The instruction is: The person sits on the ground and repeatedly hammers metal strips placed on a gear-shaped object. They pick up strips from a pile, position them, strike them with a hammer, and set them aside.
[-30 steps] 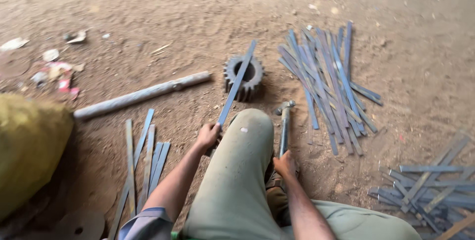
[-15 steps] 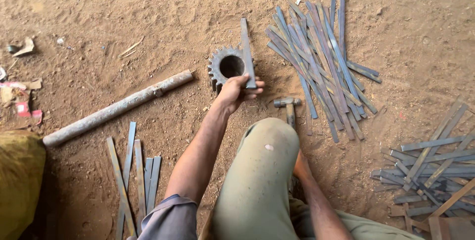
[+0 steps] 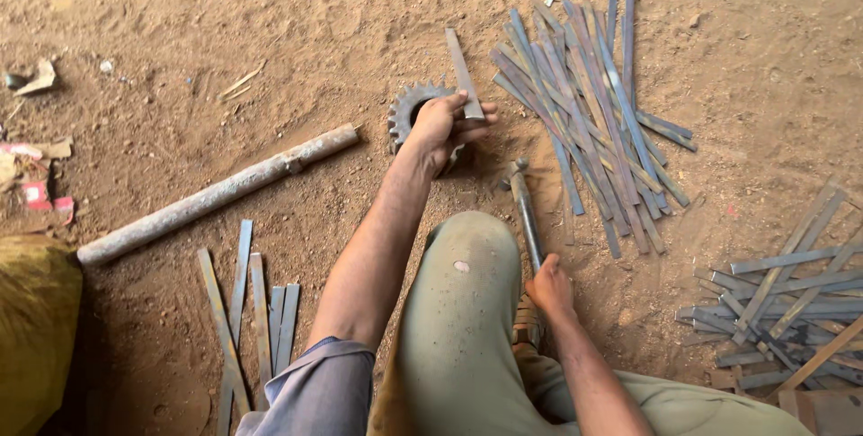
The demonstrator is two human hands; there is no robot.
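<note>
Head view: left hand (image 3: 442, 126) reaches forward, grip closed on a flat metal strip (image 3: 462, 72) that lies across a toothed gear (image 3: 412, 109) on the dirt floor (image 3: 270, 31). The strip's far end points away from the person. Right hand (image 3: 550, 285), beside the raised knee (image 3: 467, 265), has its grip closed on a hammer (image 3: 524, 211); the head rests on the floor near the gear. Strip pile (image 3: 593, 103) just right of the hammer. Second pile (image 3: 791, 301) at far right. Pipe (image 3: 216, 193) left of the gear; few loose strips (image 3: 256, 310) below it.
</note>
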